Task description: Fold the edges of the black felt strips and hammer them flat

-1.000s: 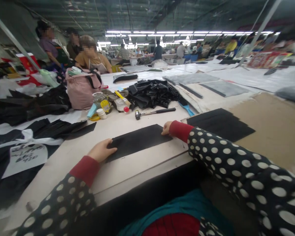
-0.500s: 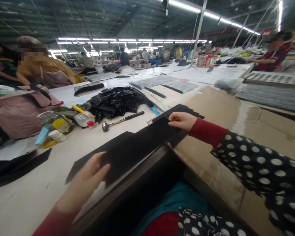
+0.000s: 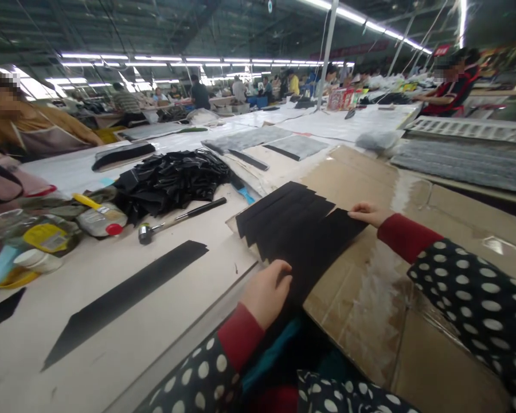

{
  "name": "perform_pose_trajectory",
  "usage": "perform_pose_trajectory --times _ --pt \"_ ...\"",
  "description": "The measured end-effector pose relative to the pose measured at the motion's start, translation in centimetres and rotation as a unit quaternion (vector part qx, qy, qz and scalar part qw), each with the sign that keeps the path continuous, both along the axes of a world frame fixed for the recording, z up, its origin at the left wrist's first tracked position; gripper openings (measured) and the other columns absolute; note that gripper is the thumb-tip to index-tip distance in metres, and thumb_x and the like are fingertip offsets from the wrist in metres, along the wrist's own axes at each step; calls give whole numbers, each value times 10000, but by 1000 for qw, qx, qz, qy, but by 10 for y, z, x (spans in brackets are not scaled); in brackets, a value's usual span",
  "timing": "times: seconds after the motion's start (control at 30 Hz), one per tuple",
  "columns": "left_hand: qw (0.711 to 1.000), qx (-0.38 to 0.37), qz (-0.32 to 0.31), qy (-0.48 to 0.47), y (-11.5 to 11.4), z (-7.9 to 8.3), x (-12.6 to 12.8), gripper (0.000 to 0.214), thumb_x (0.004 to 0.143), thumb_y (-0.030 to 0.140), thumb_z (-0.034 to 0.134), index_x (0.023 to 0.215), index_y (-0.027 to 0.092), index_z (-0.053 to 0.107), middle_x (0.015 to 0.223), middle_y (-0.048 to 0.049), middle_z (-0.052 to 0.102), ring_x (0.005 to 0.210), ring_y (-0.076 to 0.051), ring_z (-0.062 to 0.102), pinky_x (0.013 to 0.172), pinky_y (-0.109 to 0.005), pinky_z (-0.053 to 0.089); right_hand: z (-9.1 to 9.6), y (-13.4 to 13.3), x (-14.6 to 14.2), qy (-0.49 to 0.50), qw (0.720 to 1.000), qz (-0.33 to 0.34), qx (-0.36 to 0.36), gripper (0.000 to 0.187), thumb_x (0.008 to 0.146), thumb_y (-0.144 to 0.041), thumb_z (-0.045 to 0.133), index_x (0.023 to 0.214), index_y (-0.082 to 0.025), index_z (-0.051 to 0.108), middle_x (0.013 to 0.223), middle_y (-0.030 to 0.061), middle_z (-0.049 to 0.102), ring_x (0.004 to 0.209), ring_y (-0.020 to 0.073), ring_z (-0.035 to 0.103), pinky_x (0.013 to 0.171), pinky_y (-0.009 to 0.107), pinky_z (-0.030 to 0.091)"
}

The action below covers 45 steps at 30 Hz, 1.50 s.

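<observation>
A dark strip of thin sheet material, perhaps fabric, (image 3: 327, 244) stretches between my two hands. My right hand (image 3: 367, 214) pinches its far right corner between thumb and fingertips. The fingers of my left hand (image 3: 269, 289) are closed at the strip's near end, the thumb on the near side. Directly beneath and beyond it, several more black strips (image 3: 279, 212) lie fanned in overlapping steps, across the table edge and the cardboard. A single black strip (image 3: 129, 298) lies flat on the pale table (image 3: 189, 292), left of my left hand.
A hammer (image 3: 180, 218) lies beyond the single strip, with a heap of black pieces (image 3: 172, 178) behind it. Jars, a bottle (image 3: 47, 235) and a yellow-handled brush (image 3: 90, 203) stand at left. Brown cardboard (image 3: 361, 310) covers the right side. Co-workers sit farther back.
Both hands have moved right with the strip, from over the table to the fanned strips on the cardboard. The single strip on the table is now uncovered. The view has shifted right.
</observation>
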<state>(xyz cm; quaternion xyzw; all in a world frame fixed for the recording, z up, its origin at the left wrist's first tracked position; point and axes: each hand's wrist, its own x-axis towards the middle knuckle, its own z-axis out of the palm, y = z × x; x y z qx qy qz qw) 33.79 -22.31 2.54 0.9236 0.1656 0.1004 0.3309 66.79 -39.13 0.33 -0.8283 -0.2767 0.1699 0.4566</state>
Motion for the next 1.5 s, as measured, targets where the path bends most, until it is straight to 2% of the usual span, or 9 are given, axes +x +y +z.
perform_pose_trajectory --times 0.2,0.33,0.5,0.73,1.0,1.13,1.23,1.33,1.5 --pt "997 67 25 18 -1 1 20 135 789 271 446 896 254 526 648 38 555 571 -112 507 507 -210 301 -9 22 32 -30 999 -10 -13 320 514 -436 665 635 -180 517 527 -15 546 527 118 501 538 257 423" --pt "993 102 36 48 -2 0 26 142 786 285 450 910 258 514 631 36 548 561 -121 513 494 -216 282 -15 31 41 -48 998 -7 -30 265 530 -379 665 632 -173 534 523 -19 546 515 110 489 518 243 413" --pt "989 122 33 74 -1 -1 27 146 788 291 449 920 257 501 629 36 552 559 -124 521 498 -219 280 -19 32 43 -60 997 0 -50 231 550 -360 652 642 -168 561 537 -14 561 525 108 499 517 233 416" --pt "987 130 32 87 -1 -1 27 145 795 303 446 927 258 486 649 35 566 583 -130 537 504 -221 297 -15 31 39 -66 995 14 -75 198 582 -336 618 660 -166 554 555 -5 572 536 110 512 522 224 423" --pt "978 173 33 115 -5 2 28 147 815 320 439 943 252 462 671 32 578 598 -143 549 508 -232 323 -16 31 40 -124 987 13 -105 177 604 -338 591 661 -172 562 564 4 573 548 117 511 509 223 415" --pt "967 234 20 95 -6 4 27 130 826 313 431 891 210 476 777 -5 566 728 -176 539 589 -263 385 -15 30 38 -169 979 11 -110 195 612 -336 571 698 -161 569 618 26 567 582 135 505 550 253 423" --pt "964 261 -18 48 -5 5 27 114 814 264 455 893 188 488 880 -30 522 834 -189 488 719 -302 402 -14 30 33 -272 956 26 -110 223 631 -315 550 793 -168 593 743 47 569 643 148 498 633 284 423" --pt "971 236 -37 22 -2 5 28 140 802 227 473 931 175 495 933 -43 492 877 -185 453 786 -315 393 -14 30 30 -329 933 75 -125 223 682 -262 473 847 -182 600 770 42 563 646 138 498 642 271 422" --pt "979 200 -35 10 -2 3 29 143 792 205 484 929 172 510 946 -49 484 890 -184 438 809 -328 391 -12 31 30 -313 933 108 -143 210 693 -266 468 838 -189 600 758 33 573 621 129 493 601 248 423"
